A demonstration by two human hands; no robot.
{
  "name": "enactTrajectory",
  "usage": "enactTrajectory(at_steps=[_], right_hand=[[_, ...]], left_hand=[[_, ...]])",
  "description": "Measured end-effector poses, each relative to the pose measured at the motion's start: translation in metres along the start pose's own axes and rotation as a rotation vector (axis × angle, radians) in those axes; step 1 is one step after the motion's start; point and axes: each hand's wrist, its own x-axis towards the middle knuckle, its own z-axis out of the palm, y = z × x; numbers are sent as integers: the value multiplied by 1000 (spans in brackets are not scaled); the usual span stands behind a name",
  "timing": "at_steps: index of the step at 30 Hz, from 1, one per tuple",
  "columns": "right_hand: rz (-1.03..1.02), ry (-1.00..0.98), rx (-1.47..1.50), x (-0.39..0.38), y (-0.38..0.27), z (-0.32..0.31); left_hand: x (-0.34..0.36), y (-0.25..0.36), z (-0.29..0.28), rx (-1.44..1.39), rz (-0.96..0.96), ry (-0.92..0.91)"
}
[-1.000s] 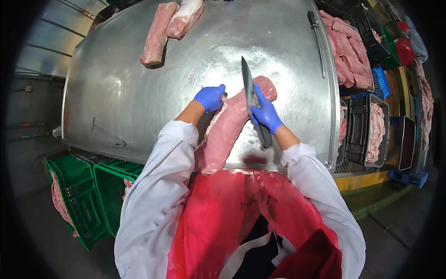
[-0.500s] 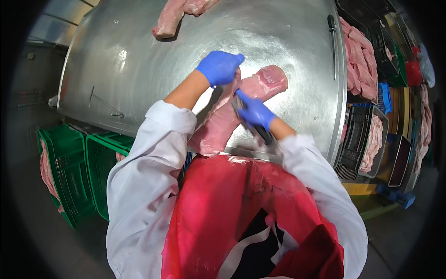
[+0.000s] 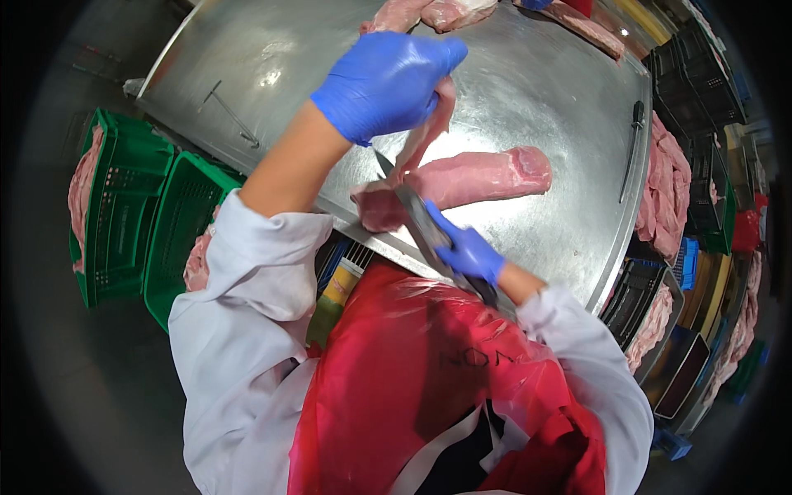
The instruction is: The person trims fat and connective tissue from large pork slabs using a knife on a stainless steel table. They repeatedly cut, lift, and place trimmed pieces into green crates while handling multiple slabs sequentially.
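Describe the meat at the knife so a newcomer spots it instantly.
Find the big metal table: toward its near edge, beyond the red apron, lies a long pink meat slab. A knife in the right hand crosses its left part. Unlike the pieces farther up the table, it has a strip held up by the left hand.

A head-worn fisheye looks steeply down from close above, the worktop (image 3: 569, 91) across the frame's upper middle, the red apron (image 3: 388, 371) at lower centre.
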Motion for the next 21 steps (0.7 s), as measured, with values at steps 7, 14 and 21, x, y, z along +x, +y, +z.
enactTrajectory(at_steps=[7, 14, 21], right_hand=[[-97, -10, -48, 81, -51, 30], [-289, -286, -111, 34, -25, 0], [-182, 38, -101, 129, -72, 49]], left_hand=[[-71, -35, -127, 234, -70, 198], [-290, -44, -233, 254, -541, 238], [-257, -20, -201, 312, -474, 242]])
